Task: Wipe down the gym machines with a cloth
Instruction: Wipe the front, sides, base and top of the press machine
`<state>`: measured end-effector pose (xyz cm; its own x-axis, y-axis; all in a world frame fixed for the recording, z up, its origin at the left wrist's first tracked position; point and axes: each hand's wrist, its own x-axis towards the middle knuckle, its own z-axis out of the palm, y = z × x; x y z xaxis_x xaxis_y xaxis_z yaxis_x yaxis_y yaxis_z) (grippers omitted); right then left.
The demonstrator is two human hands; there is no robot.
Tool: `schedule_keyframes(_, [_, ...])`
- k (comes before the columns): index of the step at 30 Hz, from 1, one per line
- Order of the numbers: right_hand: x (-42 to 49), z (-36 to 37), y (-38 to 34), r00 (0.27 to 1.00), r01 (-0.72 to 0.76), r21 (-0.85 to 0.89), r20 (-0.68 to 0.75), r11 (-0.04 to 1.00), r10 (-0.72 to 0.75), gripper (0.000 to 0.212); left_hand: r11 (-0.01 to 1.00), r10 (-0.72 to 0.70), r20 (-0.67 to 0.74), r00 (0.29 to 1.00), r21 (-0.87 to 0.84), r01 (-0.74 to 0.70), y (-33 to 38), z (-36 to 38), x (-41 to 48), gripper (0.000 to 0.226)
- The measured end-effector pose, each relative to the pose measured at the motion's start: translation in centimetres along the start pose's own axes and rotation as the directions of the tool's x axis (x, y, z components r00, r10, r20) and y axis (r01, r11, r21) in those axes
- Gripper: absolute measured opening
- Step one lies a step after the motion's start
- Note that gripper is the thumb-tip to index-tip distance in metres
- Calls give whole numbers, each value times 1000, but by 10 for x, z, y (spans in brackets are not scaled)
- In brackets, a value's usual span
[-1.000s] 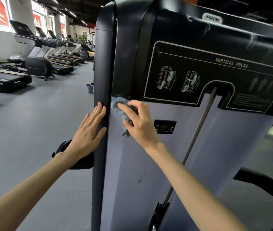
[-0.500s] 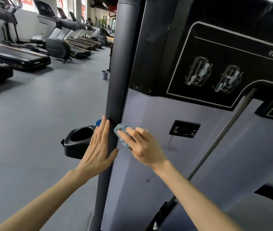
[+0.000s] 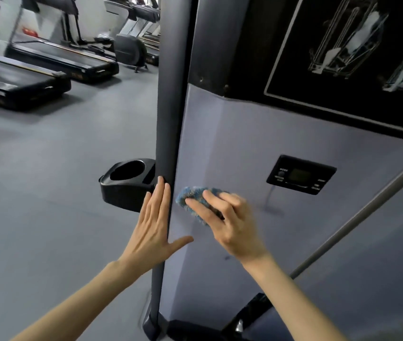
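Both your hands sit lower on the machine than a second ago, now level with the cup holder (image 3: 126, 183). Your right hand (image 3: 230, 222) curls its fingers (image 3: 210, 212) over the blue cloth (image 3: 190, 195) and presses it to the grey panel (image 3: 232, 143), just beside the post (image 3: 168, 119). Your left hand (image 3: 153, 232) lies flat on that post, fingers straight and together, thumb spread. You look early on: the panel's lower and right parts likely remain, and the other machines.
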<state>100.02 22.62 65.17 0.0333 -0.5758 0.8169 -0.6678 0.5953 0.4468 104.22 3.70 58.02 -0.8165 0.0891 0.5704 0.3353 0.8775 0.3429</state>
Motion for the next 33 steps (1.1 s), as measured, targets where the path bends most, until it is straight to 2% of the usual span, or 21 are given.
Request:
schedule_keyframes(3, [-26,7,-5,999,-39,-37,-36,999,38,44,999,-30,-66,997,-19,29,0,24,-13,110])
schedule_keyframes(6, [-60,14,-12,995,-90,-66,-48,994,87,40,992,-98,-190,977,-97,80,6,52,-19,105])
schedule_keyframes(10, [-105,30,-25,991,-109,-104,-92,989,100,31,983,-117,-324,939,-171,64,6,93,-34,102])
schedule_keyframes(19, [-186,74,-65,971,-171,-135,-189,976,144,35,991,62,-479,876,-78,-113,-45,178,-78,89])
schedule_keyframes(26, [-238,110,-112,934,-284,-137,-263,949,242,31,968,127,-539,833,-117,-224,-72,237,-113,87])
schedule_keyframes(33, [-275,127,-125,937,-252,-163,-289,954,198,32,953,183,-583,792,-93,-289,-90,264,-127,84])
